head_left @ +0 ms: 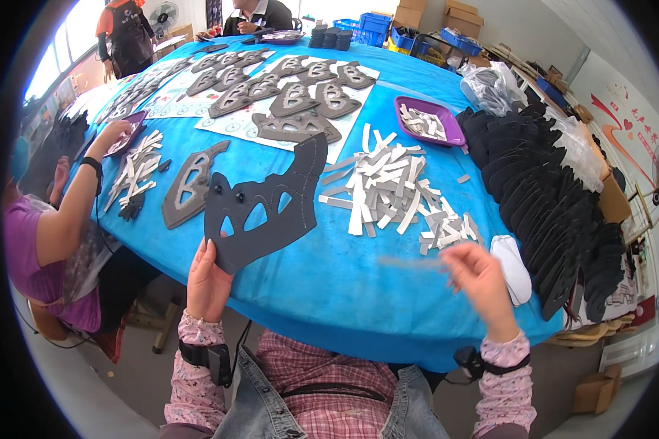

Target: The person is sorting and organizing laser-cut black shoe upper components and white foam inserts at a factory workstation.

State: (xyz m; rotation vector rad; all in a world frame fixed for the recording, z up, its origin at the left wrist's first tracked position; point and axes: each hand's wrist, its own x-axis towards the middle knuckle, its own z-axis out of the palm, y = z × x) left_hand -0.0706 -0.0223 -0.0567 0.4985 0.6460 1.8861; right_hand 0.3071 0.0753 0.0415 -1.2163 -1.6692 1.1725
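Note:
My left hand (pixel 208 284) grips the lower left corner of a dark, flat shoe-upper panel (pixel 265 240), thumb on its front face. The panel is tilted up over the table edge; it has triangular cut-outs, dotted stitch lines and two round black knobs. To the right, my right hand (pixel 482 282) pinches a thin pale strip (pixel 410 262), smeared by motion and pointing left toward the panel, apart from it. Beyond that hand lies a loose heap of white and grey strips (pixel 388 183). A similar greyish panel (pixel 187 194) rests left of the held one.
A purple tray (pixel 458 135) holds more strips. Stacked black panels (pixel 542 212) line the right edge, beside a white oval pad (pixel 510 269). Rows of grey panels (pixel 296 99) lie on printed sheets. At left, a co-worker's arm (pixel 69 216) reaches to another tray; other people are farther back.

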